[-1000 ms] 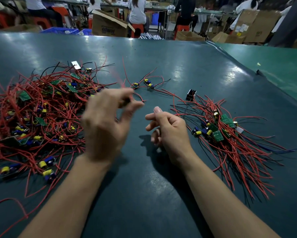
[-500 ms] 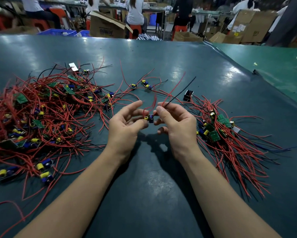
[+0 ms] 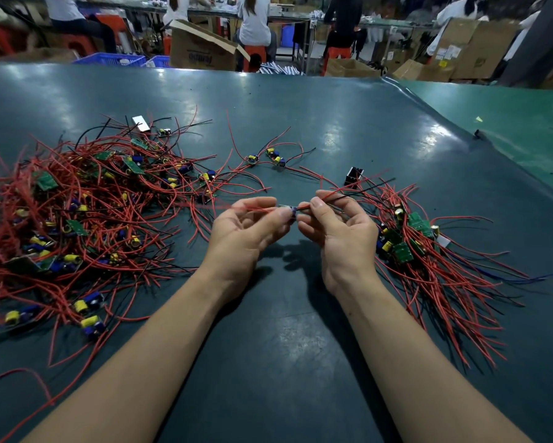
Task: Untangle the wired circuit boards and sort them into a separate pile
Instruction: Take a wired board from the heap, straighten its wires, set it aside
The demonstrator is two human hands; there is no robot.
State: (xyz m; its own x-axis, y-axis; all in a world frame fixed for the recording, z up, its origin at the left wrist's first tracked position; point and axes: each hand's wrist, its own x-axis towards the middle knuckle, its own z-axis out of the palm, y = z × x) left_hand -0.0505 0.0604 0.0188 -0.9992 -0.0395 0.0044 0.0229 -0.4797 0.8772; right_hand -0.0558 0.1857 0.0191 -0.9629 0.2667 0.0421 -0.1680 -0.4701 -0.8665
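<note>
left hand [image 3: 244,231] pinching red wires | right hand [image 3: 339,228] pinching small blue-capacitor circuit board [image 3: 290,212] (raised above dark green table [image 3: 300,346]) | tangled red-wire heap [image 3: 86,212] left | sorted pile [image 3: 428,251] right

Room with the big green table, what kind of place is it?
Probably an electronics factory or workshop. A big tangled heap of wired circuit boards covers the table, cardboard boxes stand behind it, and other people sit working at benches.

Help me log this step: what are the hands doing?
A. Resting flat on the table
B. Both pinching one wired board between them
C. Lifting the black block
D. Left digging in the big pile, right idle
B: the left hand and right hand pinch the board by its red wires, above the table.
</note>
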